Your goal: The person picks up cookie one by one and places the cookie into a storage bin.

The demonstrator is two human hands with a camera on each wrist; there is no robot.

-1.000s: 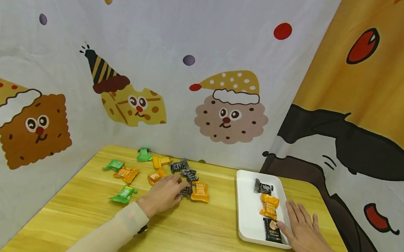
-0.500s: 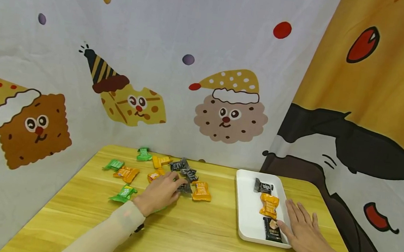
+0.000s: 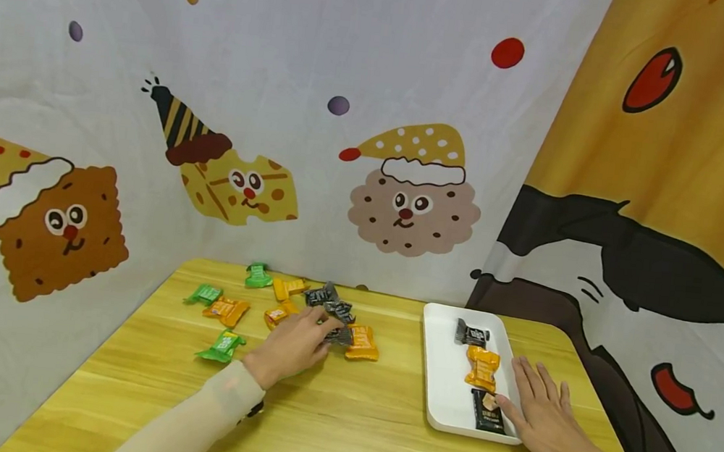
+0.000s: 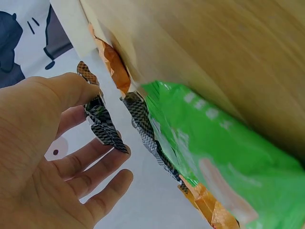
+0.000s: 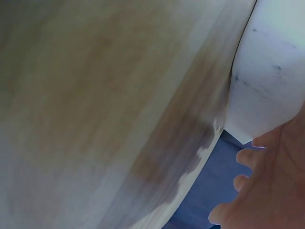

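Observation:
My left hand pinches a black-wrapped candy between thumb and fingers; in the head view this candy is partly covered by the fingers. Beside it lies an orange-wrapped candy, and more black candies sit just behind. A green-wrapped candy looms large near the left wrist camera. Flat and with fingers extended, my right hand rests at the right rim of a white tray, its thumb reaching over the rim beside a flat black packet.
Inside the tray, an orange candy and a black candy line up behind the packet. Several green candies and orange candies are scattered on the wooden table at left. A printed curtain hangs behind the table.
My left hand drew slightly left, then came back right, now with a black candy between its fingers. The orange candy beside it has shifted a little right. My right hand stays at the tray.

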